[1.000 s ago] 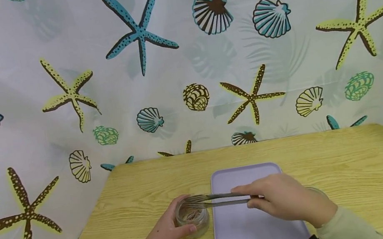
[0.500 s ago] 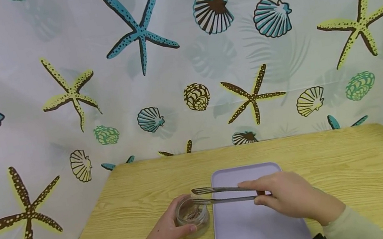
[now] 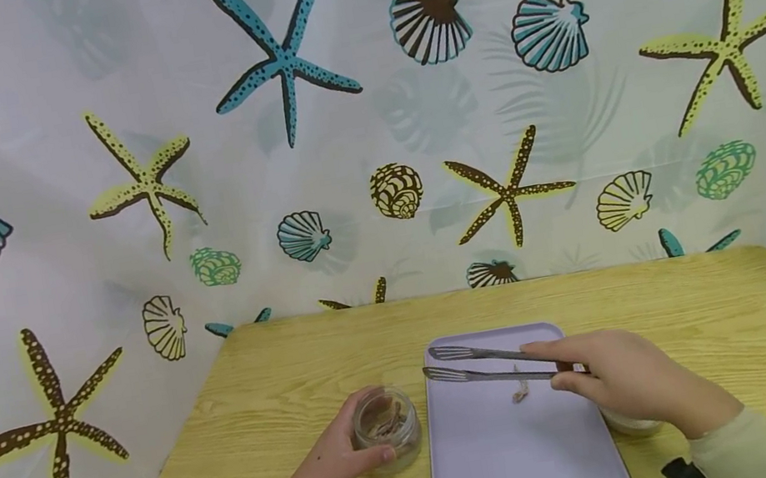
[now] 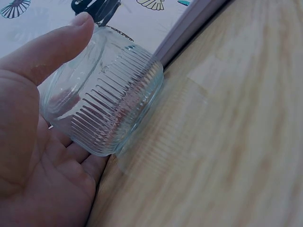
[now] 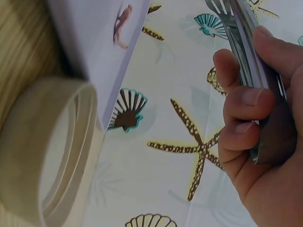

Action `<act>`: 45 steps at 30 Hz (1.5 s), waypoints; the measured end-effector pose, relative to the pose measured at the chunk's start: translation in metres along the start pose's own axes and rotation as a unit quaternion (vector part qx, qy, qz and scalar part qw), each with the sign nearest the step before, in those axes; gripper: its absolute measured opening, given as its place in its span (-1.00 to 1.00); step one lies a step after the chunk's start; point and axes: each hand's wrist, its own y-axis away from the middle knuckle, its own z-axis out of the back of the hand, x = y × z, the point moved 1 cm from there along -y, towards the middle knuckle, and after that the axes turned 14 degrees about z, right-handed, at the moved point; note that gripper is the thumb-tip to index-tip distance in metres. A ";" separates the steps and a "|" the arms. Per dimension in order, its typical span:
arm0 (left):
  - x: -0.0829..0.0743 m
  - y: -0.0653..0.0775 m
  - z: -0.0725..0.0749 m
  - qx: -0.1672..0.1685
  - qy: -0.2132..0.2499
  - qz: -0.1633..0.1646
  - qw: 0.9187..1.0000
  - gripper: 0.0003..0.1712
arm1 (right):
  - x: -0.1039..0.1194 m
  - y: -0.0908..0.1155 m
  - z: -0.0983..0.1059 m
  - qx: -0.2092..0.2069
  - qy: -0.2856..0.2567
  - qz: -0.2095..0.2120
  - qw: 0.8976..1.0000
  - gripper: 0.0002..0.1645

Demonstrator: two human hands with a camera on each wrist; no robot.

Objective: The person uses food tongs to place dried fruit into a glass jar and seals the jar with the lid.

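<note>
My left hand (image 3: pixel 343 457) holds a ribbed clear glass jar (image 3: pixel 388 432) on the wooden table, left of the lilac tray. Thin brown shrivelled pieces (image 3: pixel 392 417) lie inside; in the left wrist view they blur through the glass jar (image 4: pixel 106 101). Over the tray (image 3: pixel 512 463), my right hand (image 3: pixel 622 376) grips metal tongs (image 3: pixel 491 365), their slotted tips spread and holding nothing. One small brown shrivelled piece (image 3: pixel 520 393) lies on the tray under the tongs. In the right wrist view my fingers curl round the tongs (image 5: pixel 258 71), and that piece (image 5: pixel 123 26) shows reddish.
A pale round ring-like lid or container (image 5: pixel 23 146) sits right of the tray, mostly behind my right hand in the head view. A curtain (image 3: pixel 309 158) printed with starfish and shells hangs behind the wooden table (image 3: pixel 282 366).
The tongs have come out from over the jar and moved right above the tray, their tips spreading apart. The small piece on the tray has come into sight. My left hand keeps the jar in place.
</note>
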 end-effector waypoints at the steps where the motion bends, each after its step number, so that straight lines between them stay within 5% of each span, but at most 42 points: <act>1: 0.000 0.000 0.000 0.000 -0.001 0.000 1.000 -0.07 | -0.002 0.002 0.001 0.000 0.002 -0.004 1.000 -0.44; 27: 0.002 0.001 0.000 0.018 0.014 -0.009 1.000 -0.03 | -0.035 0.045 0.008 0.046 0.014 -0.125 0.991 -0.46; 45: 0.001 0.001 0.000 0.019 0.007 -0.015 1.000 -0.05 | -0.034 0.042 0.000 0.025 0.043 -0.095 0.994 -0.51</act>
